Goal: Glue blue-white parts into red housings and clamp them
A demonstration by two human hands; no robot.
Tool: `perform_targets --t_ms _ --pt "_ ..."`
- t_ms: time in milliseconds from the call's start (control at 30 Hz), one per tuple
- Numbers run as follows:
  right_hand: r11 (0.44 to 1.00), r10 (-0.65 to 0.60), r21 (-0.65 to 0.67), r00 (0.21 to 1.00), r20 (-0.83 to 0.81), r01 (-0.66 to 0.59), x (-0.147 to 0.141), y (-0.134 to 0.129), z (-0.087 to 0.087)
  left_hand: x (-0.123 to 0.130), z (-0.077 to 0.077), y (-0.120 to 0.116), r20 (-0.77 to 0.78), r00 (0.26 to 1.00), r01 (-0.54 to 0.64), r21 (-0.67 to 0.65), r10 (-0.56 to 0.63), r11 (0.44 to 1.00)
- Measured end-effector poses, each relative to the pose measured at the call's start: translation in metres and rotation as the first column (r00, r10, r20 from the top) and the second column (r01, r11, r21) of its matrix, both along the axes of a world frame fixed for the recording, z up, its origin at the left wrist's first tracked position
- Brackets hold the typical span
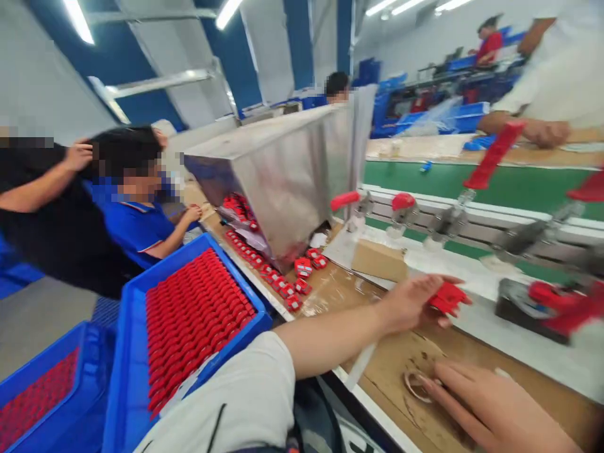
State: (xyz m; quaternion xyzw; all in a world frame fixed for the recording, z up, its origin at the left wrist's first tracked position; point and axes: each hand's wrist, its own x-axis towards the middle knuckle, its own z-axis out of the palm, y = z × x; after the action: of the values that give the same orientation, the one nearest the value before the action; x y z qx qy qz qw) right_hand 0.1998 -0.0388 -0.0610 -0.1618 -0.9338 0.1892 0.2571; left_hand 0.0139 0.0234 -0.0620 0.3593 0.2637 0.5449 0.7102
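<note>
My left hand [415, 303] is closed round a red plastic part [448, 298] above the bench, its fingers along the part's sides. Lower right, my right hand [486, 399] reaches over the brown bench top [387, 377], thumb and fingers at a small ring-shaped item [418, 386]; whether it grips the ring or only touches it is unclear. Several red parts with pale labels [302, 268] lie beside the metal chute. To the right of my left hand, a red part [547, 294] sits in a dark fixture [523, 314], somewhat blurred.
Red-handled clamps [493, 157] line the bench's far side. A metal chute [283, 189] stands ahead, and a blue crate [126, 352] full of red parts is at left. People sit or stand at left; another person's hands [547, 132] are across the green belt [472, 179].
</note>
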Motion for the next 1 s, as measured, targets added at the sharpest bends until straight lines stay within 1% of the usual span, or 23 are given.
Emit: perform_targets --t_ms 33,100,133,167,233,267,333,433,500,533,567,600,633,700,733,767,800,833,1000 --pt "0.996 0.055 -0.075 0.997 0.055 -0.051 -0.002 -0.003 0.008 -0.001 0.004 -0.006 -0.038 0.999 0.017 -0.021 -0.018 1.000" --pt "0.986 0.033 -0.169 0.994 0.104 -0.015 -0.005 -0.006 0.024 -0.001 0.013 -0.014 -0.115 0.993 0.028 -0.023 -0.030 0.999" --pt "0.979 0.032 -0.203 0.992 0.121 -0.007 -0.006 -0.006 0.029 -0.001 0.017 -0.015 -0.165 0.986 0.009 -0.001 -0.009 1.000" --pt "0.970 0.059 -0.241 0.991 0.121 -0.028 -0.006 -0.004 0.032 -0.002 0.019 -0.014 -0.225 0.974 -0.012 0.031 0.019 0.999" --pt "0.952 0.053 -0.304 0.993 0.107 -0.018 -0.004 0.001 0.032 -0.002 0.023 -0.010 -0.358 0.930 -0.051 0.098 0.083 0.994" --pt "0.944 0.054 -0.328 0.994 0.097 -0.019 -0.003 0.003 0.031 -0.002 0.024 -0.009 -0.418 0.901 -0.066 0.134 0.117 0.989" --pt "0.929 0.030 -0.370 0.998 0.057 -0.007 0.001 0.005 0.029 -0.002 0.025 -0.010 -0.549 0.820 -0.052 0.210 0.162 0.976" --pt "0.905 -0.014 -0.424 0.999 -0.046 -0.007 0.006 0.006 0.028 -0.003 0.028 -0.015 -0.682 0.695 -0.016 0.301 0.227 0.954" --pt "0.887 -0.077 -0.461 0.988 -0.134 0.006 0.010 0.009 0.028 -0.003 0.029 -0.017 -0.732 0.625 0.022 0.363 0.271 0.932" --pt "0.873 -0.140 -0.486 0.973 -0.184 0.034 0.012 0.011 0.028 -0.003 0.030 -0.018 -0.751 0.592 0.047 0.393 0.292 0.918" --pt "0.852 -0.229 -0.517 0.945 -0.235 0.078 0.014 0.012 0.028 -0.003 0.030 -0.018 -0.768 0.561 0.075 0.418 0.308 0.905" --pt "0.821 -0.339 -0.555 0.898 -0.282 0.136 0.015 0.014 0.028 -0.003 0.030 -0.018 -0.783 0.535 0.106 0.434 0.317 0.894" --pt "0.780 -0.456 -0.593 0.831 -0.320 0.199 0.016 0.016 0.027 -0.003 0.030 -0.018 -0.798 0.513 0.140 0.440 0.315 0.887" --pt "0.684 -0.655 -0.656 0.665 -0.360 0.319 0.017 0.019 0.026 -0.001 0.029 -0.018 -0.830 0.481 0.211 0.423 0.283 0.881" --pt "0.643 -0.719 -0.672 0.591 -0.364 0.368 0.017 0.020 0.026 0.000 0.029 -0.019 -0.845 0.467 0.243 0.405 0.260 0.881" --pt "0.611 -0.761 -0.678 0.540 -0.361 0.408 0.016 0.021 0.026 0.001 0.029 -0.020 -0.860 0.453 0.271 0.385 0.236 0.882" --pt "0.592 -0.783 -0.678 0.511 -0.355 0.436 0.016 0.022 0.025 0.002 0.029 -0.021 -0.871 0.440 0.292 0.368 0.217 0.883" --pt "0.582 -0.792 -0.675 0.503 -0.346 0.454 0.015 0.023 0.025 0.003 0.029 -0.021 -0.880 0.429 0.307 0.354 0.203 0.884" --pt "0.585 -0.786 -0.648 0.540 -0.301 0.489 0.012 0.026 0.023 0.005 0.027 -0.021 -0.907 0.381 0.344 0.321 0.181 0.882"
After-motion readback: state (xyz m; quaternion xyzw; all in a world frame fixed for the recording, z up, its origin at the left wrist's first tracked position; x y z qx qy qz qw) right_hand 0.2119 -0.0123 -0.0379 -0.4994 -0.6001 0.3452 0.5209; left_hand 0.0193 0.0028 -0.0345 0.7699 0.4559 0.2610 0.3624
